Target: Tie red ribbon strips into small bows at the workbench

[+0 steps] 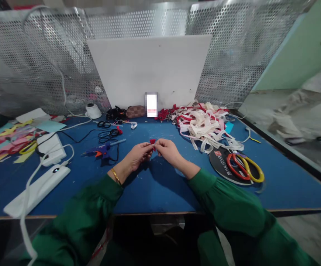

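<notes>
Both hands meet over the middle of the blue table, pinching a small red ribbon piece [152,141] between them. My left hand [139,155], a gold bangle at its wrist, grips the ribbon from the left with thumb and fingers. From the right, my right hand [168,149] closes thumb and forefinger on the same piece. Part of the ribbon is hidden behind the fingertips, so its exact shape is unclear. Left of my hands lies a blue glue gun [102,151] with an orange trigger.
Right, a tangled heap of white and red ribbons [204,120]; before it, scissors [243,168] on a black round pad [218,162]. Left, a white power strip [38,190], a cable and coloured scraps [8,140]. A phone [151,105] leans against a white board [149,66]. A blurred person stands far right.
</notes>
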Demonstrator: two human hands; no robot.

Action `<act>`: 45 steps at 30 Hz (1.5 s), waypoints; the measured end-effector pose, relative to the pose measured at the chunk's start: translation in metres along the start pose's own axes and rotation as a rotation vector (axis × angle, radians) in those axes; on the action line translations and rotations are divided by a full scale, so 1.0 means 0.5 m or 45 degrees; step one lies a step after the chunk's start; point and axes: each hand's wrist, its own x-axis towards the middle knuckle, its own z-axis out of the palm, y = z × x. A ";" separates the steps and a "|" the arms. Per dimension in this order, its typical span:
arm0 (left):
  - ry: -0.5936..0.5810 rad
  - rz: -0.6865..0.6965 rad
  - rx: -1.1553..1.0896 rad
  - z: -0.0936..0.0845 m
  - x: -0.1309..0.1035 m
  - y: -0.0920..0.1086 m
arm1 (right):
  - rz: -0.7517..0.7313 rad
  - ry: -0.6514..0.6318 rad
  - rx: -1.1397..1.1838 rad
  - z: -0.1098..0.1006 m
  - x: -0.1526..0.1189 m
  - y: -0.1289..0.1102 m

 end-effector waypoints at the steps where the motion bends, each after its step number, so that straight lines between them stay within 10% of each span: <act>1: -0.011 0.005 0.010 0.000 0.007 0.004 | -0.023 0.015 -0.073 -0.004 0.004 0.002; 12: 0.175 0.196 0.089 0.066 0.076 0.034 | -0.253 0.300 -0.706 -0.055 0.023 -0.006; 23: 0.219 0.293 0.086 0.035 0.070 0.018 | -0.630 0.178 -0.863 -0.036 0.003 -0.005; 40: 0.259 0.380 0.275 0.037 0.065 0.018 | 0.043 0.019 0.061 -0.027 0.029 0.034; 45: 0.226 0.350 0.312 0.027 0.074 0.023 | -0.191 -0.010 -0.420 -0.046 0.026 0.021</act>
